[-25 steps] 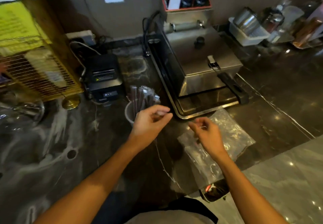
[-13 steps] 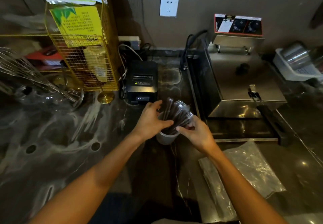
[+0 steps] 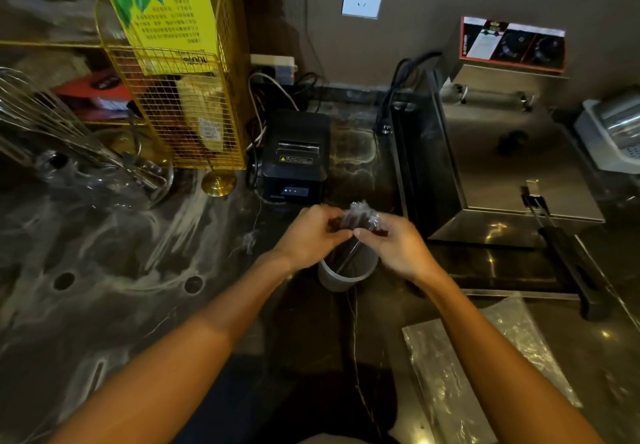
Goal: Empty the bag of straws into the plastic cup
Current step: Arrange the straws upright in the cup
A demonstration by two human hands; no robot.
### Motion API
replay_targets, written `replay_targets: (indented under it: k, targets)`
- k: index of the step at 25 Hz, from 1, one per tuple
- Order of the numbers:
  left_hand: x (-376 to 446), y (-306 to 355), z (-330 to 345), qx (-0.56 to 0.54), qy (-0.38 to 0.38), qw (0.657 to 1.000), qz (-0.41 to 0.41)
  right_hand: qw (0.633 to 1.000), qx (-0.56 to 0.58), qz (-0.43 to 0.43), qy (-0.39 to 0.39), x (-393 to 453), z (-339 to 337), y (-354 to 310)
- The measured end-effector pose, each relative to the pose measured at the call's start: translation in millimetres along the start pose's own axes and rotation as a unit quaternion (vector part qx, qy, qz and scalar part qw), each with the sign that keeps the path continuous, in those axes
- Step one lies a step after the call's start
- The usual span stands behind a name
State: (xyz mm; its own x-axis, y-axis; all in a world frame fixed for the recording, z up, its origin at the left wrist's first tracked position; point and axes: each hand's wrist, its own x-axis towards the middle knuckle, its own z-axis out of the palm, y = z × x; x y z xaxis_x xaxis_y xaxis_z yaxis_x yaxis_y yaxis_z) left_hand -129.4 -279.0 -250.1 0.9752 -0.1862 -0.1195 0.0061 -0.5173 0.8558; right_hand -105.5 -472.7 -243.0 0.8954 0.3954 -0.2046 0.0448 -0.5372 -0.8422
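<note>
1. In the upper left of the frame a yellow sheet (image 3: pixel 166 26) sits inside the gold wire basket (image 3: pixel 180 108). It hangs upside down, and its lower edge carries an inverted "100%". The rows of small characters above that are too blurred to read.
2. At centre the black receipt printer (image 3: pixel 294 156) bears a small label with a yellow warning triangle; the line of print beside the triangle is too small to read.
3. In the upper right the fryer's control panel (image 3: pixel 512 44) has a red-bordered sticker with printed text that cannot be made out.
</note>
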Motion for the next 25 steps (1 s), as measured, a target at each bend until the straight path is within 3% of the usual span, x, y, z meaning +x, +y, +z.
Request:
replay_targets:
  k: [5, 7, 10, 15, 19, 25]
  targets:
    - [-4.4, 0.4, -14.8, 0.002, 0.032, 0.999, 0.004, 0.991, -0.04, 0.026, -0.129, 24.6, -31.6, -26.7]
    - [-2.7, -4.4, -13.8, 0.013, 0.029, 0.999, -0.017, 0.987, -0.07, 0.023, -0.146, 33.5, -29.5, -26.4]
    - [-2.6, -11.8, -6.4, 0.002, 0.015, 0.999, -0.042, 0.99, -0.108, 0.035, -0.087, 33.7, -17.4, -16.0]
    - [-7.3, -17.2, -3.0, -0.024, 0.03, 0.999, -0.034, 0.996, -0.047, 0.07, -0.005, 15.4, -11.5, 8.1]
    - [-8.0, -18.8, -3.1, -0.033, 0.04, 0.998, -0.026, 0.987, -0.087, 0.03, 0.128, -3.4, -7.3, 6.2]
    - [-5.2, -19.8, 0.2, -0.007, 0.042, 0.999, -0.021, 0.984, -0.142, -0.086, 0.059, -5.0, 8.3, -8.5]
